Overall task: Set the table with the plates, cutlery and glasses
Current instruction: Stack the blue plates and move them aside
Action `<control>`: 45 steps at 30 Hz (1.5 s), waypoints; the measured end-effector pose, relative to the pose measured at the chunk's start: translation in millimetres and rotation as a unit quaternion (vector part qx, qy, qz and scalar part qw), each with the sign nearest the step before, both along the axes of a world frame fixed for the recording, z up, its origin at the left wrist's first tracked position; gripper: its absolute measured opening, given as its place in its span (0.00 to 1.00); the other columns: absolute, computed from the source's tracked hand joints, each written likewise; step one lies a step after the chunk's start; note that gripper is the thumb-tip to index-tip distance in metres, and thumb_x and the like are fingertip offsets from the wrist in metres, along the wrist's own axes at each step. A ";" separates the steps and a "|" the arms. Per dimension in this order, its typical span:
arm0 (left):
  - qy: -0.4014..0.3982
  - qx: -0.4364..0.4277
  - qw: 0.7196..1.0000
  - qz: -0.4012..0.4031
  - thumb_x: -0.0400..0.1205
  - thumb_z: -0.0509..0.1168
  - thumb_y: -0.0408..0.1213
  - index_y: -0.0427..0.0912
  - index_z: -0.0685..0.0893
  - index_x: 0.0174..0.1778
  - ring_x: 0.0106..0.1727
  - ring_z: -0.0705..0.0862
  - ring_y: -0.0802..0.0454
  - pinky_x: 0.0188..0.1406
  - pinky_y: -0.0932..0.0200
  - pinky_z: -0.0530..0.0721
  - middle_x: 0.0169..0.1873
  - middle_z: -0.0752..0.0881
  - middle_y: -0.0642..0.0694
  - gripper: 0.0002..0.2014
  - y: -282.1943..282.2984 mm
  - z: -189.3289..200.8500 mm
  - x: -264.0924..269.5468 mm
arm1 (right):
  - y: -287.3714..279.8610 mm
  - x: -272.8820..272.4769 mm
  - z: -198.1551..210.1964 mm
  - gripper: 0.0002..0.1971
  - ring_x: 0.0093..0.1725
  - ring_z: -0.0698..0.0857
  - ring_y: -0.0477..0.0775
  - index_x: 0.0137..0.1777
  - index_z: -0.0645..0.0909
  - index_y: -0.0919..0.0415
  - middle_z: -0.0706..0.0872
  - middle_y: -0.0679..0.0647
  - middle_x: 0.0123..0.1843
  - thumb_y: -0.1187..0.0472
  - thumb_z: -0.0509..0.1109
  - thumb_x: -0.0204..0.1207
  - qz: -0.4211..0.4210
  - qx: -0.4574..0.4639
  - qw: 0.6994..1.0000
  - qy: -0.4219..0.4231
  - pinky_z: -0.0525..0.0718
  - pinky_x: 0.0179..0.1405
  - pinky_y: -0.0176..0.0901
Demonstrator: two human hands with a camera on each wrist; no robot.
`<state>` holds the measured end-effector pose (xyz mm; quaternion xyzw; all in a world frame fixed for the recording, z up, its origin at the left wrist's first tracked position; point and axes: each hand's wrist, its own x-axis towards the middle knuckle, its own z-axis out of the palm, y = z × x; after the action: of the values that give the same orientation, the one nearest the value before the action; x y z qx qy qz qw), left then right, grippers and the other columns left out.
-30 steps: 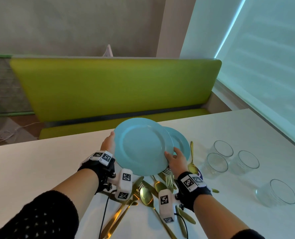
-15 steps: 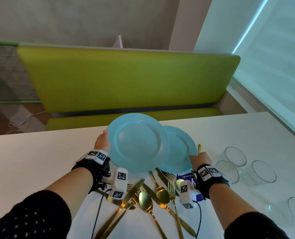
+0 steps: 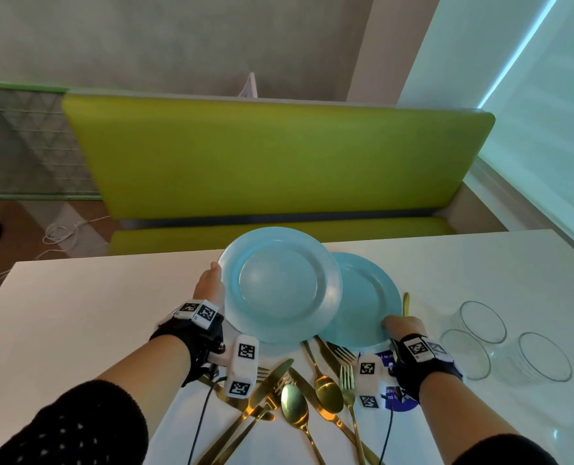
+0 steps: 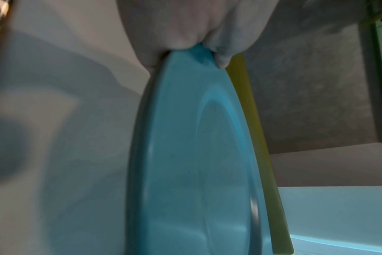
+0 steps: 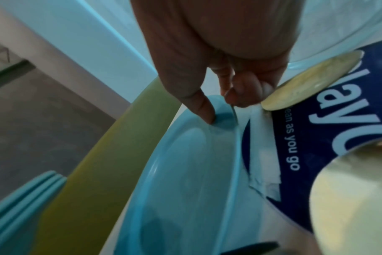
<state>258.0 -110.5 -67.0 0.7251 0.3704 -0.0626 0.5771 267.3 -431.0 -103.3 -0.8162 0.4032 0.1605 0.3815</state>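
Two pale blue plates at frame centre in the head view, overlapping: upper plate (image 3: pixel 280 285) raised and carried over the left part of the lower plate (image 3: pixel 362 303), which appears to rest on the white surface (image 3: pixel 77 313) — contact underneath hidden. Left hand (image 3: pixel 210 283) at the left rim of the upper plate, thumb on top and the fingers (image 4: pixel 222 59) curled around the rim from below, as confirmed in the left wrist view; grip firm, plate roughly level with a slight tilt. Right hand (image 3: pixel 401 325) at the lower-right rim of the lower plate, thumb pressed onto the rim and the remaining fingers (image 5: pixel 244 89) curled at its edge — a pinch on the rim, in the right wrist view. Key relation: each plate extends away from its hand toward frame centre, so separation calls for opposite pulls, left hand toward frame left, right hand toward frame right. No long axis on either plate; round, glossy, shallow well, broad flat rim. Likely slippery at the rim. Gold cutlery (image 3: pixel 299 394) heaped in the lower centre, just below both plates; three clear glasses (image 3: pixel 480 320) at the right, near the right hand and a collision risk during a rightward move.
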 end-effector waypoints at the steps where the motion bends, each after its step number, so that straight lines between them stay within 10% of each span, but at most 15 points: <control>1: 0.003 -0.009 1.000 0.000 0.88 0.46 0.47 0.34 0.69 0.76 0.75 0.72 0.36 0.74 0.45 0.72 0.74 0.73 0.34 0.25 -1.7 0.4 -0.4 | 0.9 -2.0 3.5 0.09 0.42 0.83 0.63 0.49 0.78 0.71 0.82 0.63 0.38 0.66 0.63 0.72 -0.011 0.016 1.000 -0.012 0.80 0.41 0.50; 5: 0.006 -0.034 0.999 -0.005 0.88 0.45 0.49 0.35 0.69 0.76 0.75 0.72 0.37 0.75 0.45 0.71 0.74 0.72 0.34 0.26 -9.4 3.7 -3.5 | 0.4 -1.2 7.3 0.18 0.34 0.76 0.59 0.66 0.76 0.75 0.75 0.55 0.34 0.65 0.61 0.80 -0.042 0.111 0.987 -0.109 0.81 0.48 0.53; 9: 0.001 -0.047 0.999 -0.009 0.88 0.45 0.50 0.34 0.69 0.75 0.75 0.72 0.37 0.74 0.45 0.72 0.74 0.72 0.34 0.27 -19.9 6.7 -7.8 | 9.6 0.1 23.8 0.22 0.39 0.78 0.60 0.74 0.68 0.75 0.75 0.62 0.52 0.61 0.54 0.86 -0.097 0.189 0.962 -0.173 0.77 0.51 0.48; 12: -0.005 -0.057 0.998 -0.010 0.88 0.45 0.50 0.34 0.70 0.75 0.74 0.73 0.36 0.74 0.44 0.73 0.73 0.73 0.33 0.27 -25.8 10.2 -12.3 | 20.4 -2.0 37.3 0.23 0.62 0.80 0.70 0.68 0.72 0.76 0.79 0.72 0.64 0.56 0.52 0.86 -0.115 0.184 0.953 -0.210 0.79 0.61 0.53; 20: -0.024 -0.084 0.996 -0.019 0.87 0.46 0.52 0.36 0.71 0.73 0.72 0.75 0.37 0.73 0.44 0.73 0.72 0.75 0.35 0.27 -22.1 20.0 -26.2 | 46.8 -30.5 55.9 0.15 0.59 0.80 0.62 0.47 0.76 0.65 0.79 0.63 0.62 0.56 0.52 0.85 -0.123 0.239 0.931 -0.246 0.78 0.68 0.61; 28: -0.035 -0.010 0.996 -0.078 0.89 0.42 0.43 0.27 0.73 0.69 0.71 0.74 0.35 0.70 0.50 0.71 0.71 0.75 0.31 0.26 7.0 31.5 -48.7 | 103.7 -81.0 66.5 0.10 0.36 0.81 0.58 0.42 0.77 0.62 0.82 0.60 0.39 0.63 0.58 0.83 -0.168 0.292 0.912 -0.233 0.83 0.43 0.52; 34: -0.032 0.066 0.993 -0.093 0.88 0.46 0.45 0.33 0.73 0.71 0.71 0.75 0.36 0.66 0.52 0.72 0.72 0.76 0.35 0.24 57.9 29.3 -72.3 | 153.6 -107.5 47.3 0.08 0.38 0.78 0.51 0.59 0.71 0.59 0.77 0.54 0.40 0.58 0.53 0.86 -0.158 0.309 0.912 -0.218 0.80 0.47 0.50; 42: 0.032 0.126 0.982 -0.135 0.88 0.45 0.44 0.31 0.73 0.73 0.73 0.73 0.35 0.70 0.51 0.70 0.74 0.73 0.32 0.25 148.2 7.5 -101.6 | 241.9 -135.2 30.2 0.17 0.45 0.86 0.64 0.51 0.82 0.68 0.86 0.66 0.46 0.56 0.63 0.72 -0.178 0.346 0.905 -0.169 0.85 0.51 0.64; 45: 0.071 0.129 0.978 -0.150 0.89 0.43 0.43 0.27 0.73 0.71 0.73 0.73 0.35 0.70 0.52 0.70 0.73 0.73 0.29 0.26 177.6 -3.6 -114.4 | 273.7 -152.4 33.5 0.13 0.37 0.83 0.62 0.42 0.79 0.67 0.84 0.64 0.38 0.58 0.60 0.81 -0.179 0.348 0.907 -0.156 0.85 0.37 0.53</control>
<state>143.6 67.1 -70.7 0.8345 0.3021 -0.1519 0.4352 114.9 -157.3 -69.7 -0.5605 0.3963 0.0900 0.7216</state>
